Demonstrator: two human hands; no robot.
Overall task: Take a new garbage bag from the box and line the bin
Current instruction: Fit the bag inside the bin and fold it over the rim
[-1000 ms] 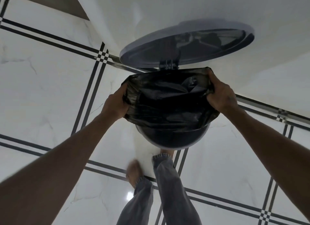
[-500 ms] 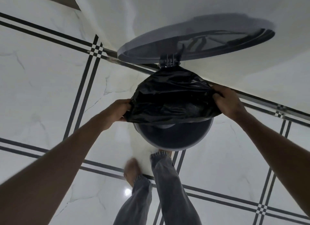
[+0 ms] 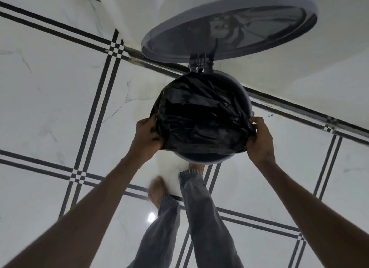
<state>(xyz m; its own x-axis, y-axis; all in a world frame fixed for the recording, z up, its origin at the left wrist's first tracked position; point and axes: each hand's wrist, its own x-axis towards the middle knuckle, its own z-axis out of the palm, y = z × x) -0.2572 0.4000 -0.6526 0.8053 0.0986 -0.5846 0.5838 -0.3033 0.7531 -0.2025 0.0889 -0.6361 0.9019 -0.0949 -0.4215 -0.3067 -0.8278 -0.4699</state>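
Note:
A round grey pedal bin stands on the floor with its lid swung up against the wall. A black garbage bag lies spread over most of the bin's mouth, its mouth dark in the middle. My left hand grips the bag's left edge at the bin's rim. My right hand grips the bag's right edge, bunched between thumb and fingers. The bin's near rim shows below the bag.
White marble floor with black inlay lines surrounds the bin. A white wall rises right behind it. My right foot is at the bin's base and my left foot is beside it, both in grey jeans.
Both hands have pulled the bag down and toward me over the bin's mouth. The bag now covers the left and right rim; the view has moved closer above the bin.

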